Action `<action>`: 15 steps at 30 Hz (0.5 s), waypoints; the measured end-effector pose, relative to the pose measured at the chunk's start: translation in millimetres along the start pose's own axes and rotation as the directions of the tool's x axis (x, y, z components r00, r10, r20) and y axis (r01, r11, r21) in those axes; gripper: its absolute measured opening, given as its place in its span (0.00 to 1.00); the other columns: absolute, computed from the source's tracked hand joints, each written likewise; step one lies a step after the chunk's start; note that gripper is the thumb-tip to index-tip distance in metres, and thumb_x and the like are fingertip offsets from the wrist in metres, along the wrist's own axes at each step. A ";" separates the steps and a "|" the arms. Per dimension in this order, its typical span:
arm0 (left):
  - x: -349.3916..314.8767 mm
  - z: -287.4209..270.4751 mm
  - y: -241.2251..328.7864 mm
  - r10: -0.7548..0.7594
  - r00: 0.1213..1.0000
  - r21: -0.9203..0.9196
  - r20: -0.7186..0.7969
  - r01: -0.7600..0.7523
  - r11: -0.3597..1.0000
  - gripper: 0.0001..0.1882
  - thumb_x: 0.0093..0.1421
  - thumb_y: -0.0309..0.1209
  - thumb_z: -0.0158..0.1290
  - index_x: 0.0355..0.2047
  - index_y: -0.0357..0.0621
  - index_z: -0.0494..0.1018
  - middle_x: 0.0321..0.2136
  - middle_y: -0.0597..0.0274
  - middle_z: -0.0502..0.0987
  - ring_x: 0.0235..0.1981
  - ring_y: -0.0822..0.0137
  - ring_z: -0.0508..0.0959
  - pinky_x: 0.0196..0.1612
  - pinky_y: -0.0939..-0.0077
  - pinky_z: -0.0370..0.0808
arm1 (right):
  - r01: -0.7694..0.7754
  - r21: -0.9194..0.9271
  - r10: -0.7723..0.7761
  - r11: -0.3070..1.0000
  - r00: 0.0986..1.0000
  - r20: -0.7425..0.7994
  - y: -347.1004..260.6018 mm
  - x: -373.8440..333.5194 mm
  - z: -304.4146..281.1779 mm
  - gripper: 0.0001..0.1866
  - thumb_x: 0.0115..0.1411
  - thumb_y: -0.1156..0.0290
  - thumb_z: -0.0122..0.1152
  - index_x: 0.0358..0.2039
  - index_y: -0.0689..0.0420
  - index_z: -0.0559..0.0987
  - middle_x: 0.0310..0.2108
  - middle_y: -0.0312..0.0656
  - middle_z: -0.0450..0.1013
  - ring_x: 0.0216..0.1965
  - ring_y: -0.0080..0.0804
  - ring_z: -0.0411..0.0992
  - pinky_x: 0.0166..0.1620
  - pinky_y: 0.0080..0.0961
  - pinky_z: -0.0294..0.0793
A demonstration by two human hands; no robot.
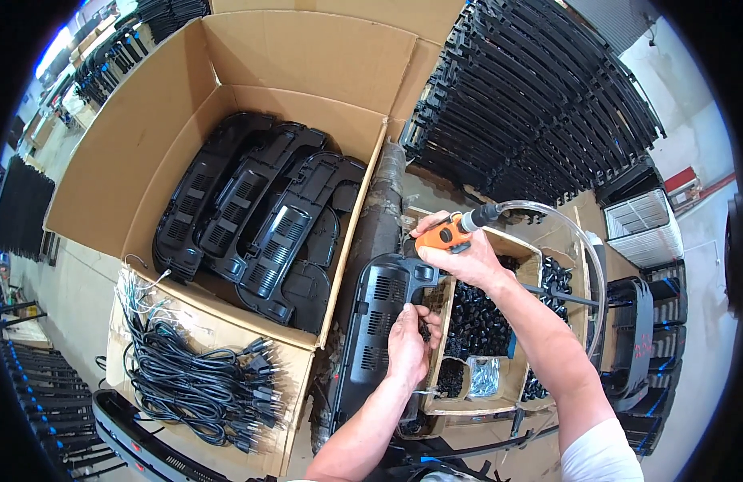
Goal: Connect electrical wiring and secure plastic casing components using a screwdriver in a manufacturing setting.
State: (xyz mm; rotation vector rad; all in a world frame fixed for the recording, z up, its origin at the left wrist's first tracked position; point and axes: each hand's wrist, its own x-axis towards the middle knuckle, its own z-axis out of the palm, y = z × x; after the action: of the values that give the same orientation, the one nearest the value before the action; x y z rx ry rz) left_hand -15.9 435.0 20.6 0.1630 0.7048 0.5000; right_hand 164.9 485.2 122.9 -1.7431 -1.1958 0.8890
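Note:
My right hand (473, 259) is wrapped round an orange power screwdriver (444, 235) with a black collar and a clear hose leading off it. Its tip is hidden by the hand, close to the upper end of a black vented plastic cover (379, 293). That long cover lies over a worn grey beam. Lower down, my left hand (408, 345) grips the cover's right edge, thumb on top and fingers curled. Small dark bits show by those fingers, too unclear to name.
A large cardboard box (138, 145) at the left holds several similar black covers (279, 241). Bundled black power cords (203, 386) lie on cardboard nearer me. Right of the cover, a divided bin (465, 407) contains small black parts. Stacked black strips (540, 96) fill the far right.

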 end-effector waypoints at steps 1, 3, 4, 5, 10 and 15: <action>-1.2 1.0 0.9 -0.001 1.000 0.001 0.000 0.001 1.000 0.18 0.81 0.40 0.37 0.46 0.40 0.71 0.34 0.58 0.78 0.28 0.69 0.75 0.30 0.73 0.72 | 0.003 0.014 -0.003 1.000 1.000 -0.007 2.0 0.7 0.1 0.17 0.54 0.71 0.74 0.44 0.57 0.82 0.45 0.37 0.80 0.49 0.27 0.78 0.56 0.30 0.77; -3.3 4.1 3.8 0.057 0.998 0.076 0.011 -0.058 0.995 0.17 0.81 0.40 0.38 0.44 0.42 0.72 0.32 0.62 0.78 0.25 0.72 0.73 0.26 0.76 0.69 | 0.004 0.030 -0.004 1.000 1.000 -0.015 1.0 3.4 -0.8 0.17 0.54 0.71 0.74 0.44 0.57 0.82 0.44 0.38 0.80 0.49 0.27 0.78 0.56 0.31 0.78; -4.1 5.4 7.3 0.054 0.999 0.080 0.009 -0.054 0.995 0.17 0.81 0.40 0.38 0.44 0.42 0.72 0.32 0.62 0.78 0.25 0.72 0.73 0.26 0.76 0.69 | 0.008 -0.008 -0.008 1.000 1.000 -0.013 -1.3 6.9 -0.9 0.17 0.53 0.67 0.73 0.43 0.56 0.83 0.42 0.37 0.81 0.47 0.27 0.79 0.54 0.31 0.78; -4.0 6.4 12.8 0.077 0.997 0.176 0.004 -0.076 0.981 0.17 0.81 0.39 0.38 0.43 0.44 0.73 0.31 0.64 0.77 0.24 0.73 0.72 0.25 0.78 0.68 | 0.012 -0.044 -0.012 0.999 1.000 -0.011 -2.6 10.7 -0.5 0.17 0.51 0.64 0.73 0.42 0.56 0.83 0.39 0.36 0.82 0.44 0.27 0.80 0.53 0.30 0.78; 15.0 9.0 54.8 0.240 0.970 0.373 -0.028 -0.213 0.903 0.13 0.79 0.38 0.43 0.46 0.47 0.75 0.27 0.74 0.73 0.20 0.80 0.67 0.19 0.86 0.59 | -0.033 -0.057 0.034 0.998 0.999 0.023 2.4 24.3 -7.0 0.19 0.51 0.68 0.77 0.42 0.57 0.83 0.42 0.37 0.82 0.46 0.27 0.79 0.55 0.31 0.79; 30.8 32.9 117.3 0.384 0.923 0.462 0.009 -0.344 0.817 0.13 0.75 0.30 0.43 0.50 0.39 0.76 0.26 0.71 0.72 0.18 0.80 0.66 0.18 0.85 0.58 | -0.009 -0.039 0.011 0.999 0.999 0.051 12.7 22.7 -5.6 0.17 0.51 0.68 0.75 0.42 0.57 0.83 0.42 0.37 0.82 0.46 0.26 0.79 0.55 0.31 0.78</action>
State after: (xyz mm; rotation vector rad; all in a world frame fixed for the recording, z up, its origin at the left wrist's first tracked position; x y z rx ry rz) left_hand -19.4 552.9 63.7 0.7382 0.8733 0.7057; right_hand 181.3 502.7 111.5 -1.7681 -1.2469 0.9272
